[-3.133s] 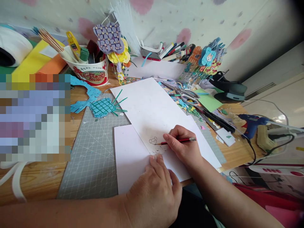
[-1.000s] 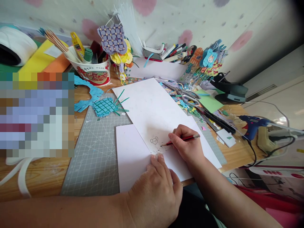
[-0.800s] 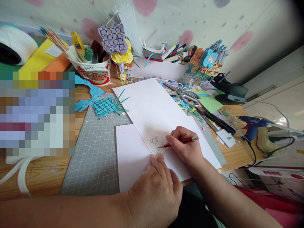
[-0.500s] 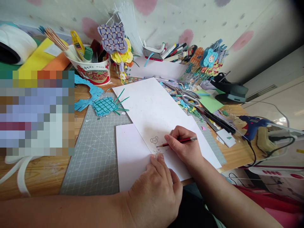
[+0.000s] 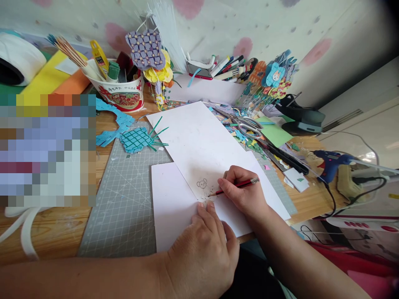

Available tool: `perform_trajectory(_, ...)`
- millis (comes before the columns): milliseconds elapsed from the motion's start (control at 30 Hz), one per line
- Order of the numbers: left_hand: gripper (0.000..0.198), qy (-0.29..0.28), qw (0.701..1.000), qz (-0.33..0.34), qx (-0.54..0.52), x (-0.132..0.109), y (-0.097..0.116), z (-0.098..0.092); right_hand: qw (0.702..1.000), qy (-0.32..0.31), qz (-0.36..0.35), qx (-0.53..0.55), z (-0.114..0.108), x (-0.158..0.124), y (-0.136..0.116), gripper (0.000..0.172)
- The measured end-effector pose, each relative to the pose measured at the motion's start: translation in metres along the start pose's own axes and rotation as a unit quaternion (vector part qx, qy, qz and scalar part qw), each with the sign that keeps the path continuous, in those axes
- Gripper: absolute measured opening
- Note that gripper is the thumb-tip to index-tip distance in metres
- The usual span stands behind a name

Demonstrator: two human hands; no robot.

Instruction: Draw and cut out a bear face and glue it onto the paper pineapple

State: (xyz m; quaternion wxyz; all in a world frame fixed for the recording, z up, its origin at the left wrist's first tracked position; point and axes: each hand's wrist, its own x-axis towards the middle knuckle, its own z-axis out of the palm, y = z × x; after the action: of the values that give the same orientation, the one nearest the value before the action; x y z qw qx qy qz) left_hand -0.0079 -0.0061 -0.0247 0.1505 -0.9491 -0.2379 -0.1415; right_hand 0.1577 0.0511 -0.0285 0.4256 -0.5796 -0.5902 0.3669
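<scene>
My right hand [image 5: 245, 191] is closed round a red-and-black pencil [image 5: 232, 187], its tip at the lower corner of a white sheet of paper [image 5: 199, 137]. A small pencil drawing of a round-eared bear head [image 5: 202, 183] shows on that sheet, with eraser-like crumbs or marks below it near the tip. My left hand [image 5: 207, 245] lies with fingers stretched out, fingertips pressing on the paper just below the drawing. Under the top sheet, more white paper [image 5: 170, 199] rests on a grey cutting mat [image 5: 124, 207].
A blue woven paper piece [image 5: 137, 139] lies left of the paper. Scissors [image 5: 246, 124], a black cutter [image 5: 285, 158] and scraps lie to the right, then a blue glue gun [image 5: 332, 162]. Behind stand a paper tub [image 5: 121, 95] of tools and several pens [image 5: 230, 66].
The pencil tip has shifted slightly to the right and down below the drawing. My left hand stays in place on the paper.
</scene>
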Motion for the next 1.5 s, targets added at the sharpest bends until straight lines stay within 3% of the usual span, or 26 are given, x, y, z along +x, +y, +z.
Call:
perform_trajectory(267,0.023,-0.009,1.000,-0.001,0.004,0.0003,0.0004,-0.0003,0.999,0.033,0.010,0.020,-0.0031,0.0038,0.0023,0.028)
perform_trajectory(567,0.024,0.022,1.000,-0.003,0.007,-0.0018,0.0021,0.0045,0.998,0.057,0.000,0.016,-0.0008,0.0076,0.0007,0.029)
perform_trajectory(800,0.023,-0.004,1.000,-0.008,0.006,0.0009,0.0015,-0.0006,0.999,0.051,-0.005,-0.012,0.0008,0.0069,-0.0008,0.028)
perform_trajectory(1500,0.026,-0.008,1.000,0.000,-0.017,-0.0004,0.0017,0.0016,0.996,0.082,0.011,-0.034,0.0020,0.0079,-0.0006,0.028)
